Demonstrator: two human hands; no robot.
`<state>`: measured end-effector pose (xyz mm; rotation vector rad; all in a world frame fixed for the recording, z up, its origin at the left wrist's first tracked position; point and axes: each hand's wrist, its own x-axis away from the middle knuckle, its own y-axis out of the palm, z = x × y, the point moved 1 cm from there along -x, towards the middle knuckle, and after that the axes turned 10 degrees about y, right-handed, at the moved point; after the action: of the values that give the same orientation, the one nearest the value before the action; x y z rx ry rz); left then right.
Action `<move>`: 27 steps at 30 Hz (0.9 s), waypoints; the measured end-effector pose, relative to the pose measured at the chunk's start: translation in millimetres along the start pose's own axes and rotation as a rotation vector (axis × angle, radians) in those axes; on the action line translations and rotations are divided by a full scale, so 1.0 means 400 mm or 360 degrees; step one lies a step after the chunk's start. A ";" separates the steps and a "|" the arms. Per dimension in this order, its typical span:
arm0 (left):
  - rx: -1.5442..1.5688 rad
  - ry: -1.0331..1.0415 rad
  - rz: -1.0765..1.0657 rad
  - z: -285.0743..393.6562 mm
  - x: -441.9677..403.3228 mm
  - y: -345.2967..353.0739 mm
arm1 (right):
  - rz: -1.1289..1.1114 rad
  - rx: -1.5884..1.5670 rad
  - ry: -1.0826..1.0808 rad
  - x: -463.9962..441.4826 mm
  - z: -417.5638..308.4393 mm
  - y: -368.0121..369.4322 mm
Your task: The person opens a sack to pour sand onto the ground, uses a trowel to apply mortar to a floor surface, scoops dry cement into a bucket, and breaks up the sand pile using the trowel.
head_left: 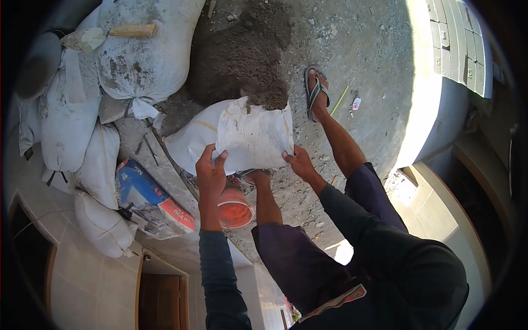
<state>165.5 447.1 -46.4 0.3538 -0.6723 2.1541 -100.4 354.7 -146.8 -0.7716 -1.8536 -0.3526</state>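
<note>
A white woven sack (250,135) lies on the ground between my feet, its mouth toward a heap of dark sand (236,60). Some sand sits against the sack's far edge. With fingers and thumb, my left hand (212,166) pinches the sack's near left corner. At the near right corner, my right hand (300,163) grips the same fabric. Between the two hands the cloth is stretched fairly flat. Just below my left hand stands an orange-red bucket (235,209), partly hidden by my wrist and leg.
Filled white sacks (146,52) are piled at the left, with a piece of wood (133,30) on top. A blue-and-red printed bag (154,195) lies by the wall. Grey blocks (459,41) are stacked at the upper right. A thin yellow-green stick (340,100) lies near my sandalled foot (317,93).
</note>
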 end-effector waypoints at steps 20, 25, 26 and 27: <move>-0.0584 0.0110 -0.0285 0.001 0.047 0.071 | -0.0023 0.0153 -0.0492 -0.046 -0.125 -0.082; -0.0474 0.0092 0.0156 0.044 0.057 0.030 | 0.0167 0.0962 -0.0580 -0.021 -0.116 -0.117; -0.0490 0.0123 0.0301 0.052 0.069 0.008 | 0.0156 0.0970 -0.0601 -0.026 -0.123 -0.124; -0.0491 0.0124 0.0332 0.056 0.081 -0.009 | 0.0036 0.0785 -0.0477 -0.035 -0.151 -0.125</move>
<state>149.0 456.8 -11.9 0.0350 -1.0170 2.2000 -86.3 278.3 -129.3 -0.5198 -2.0898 0.2468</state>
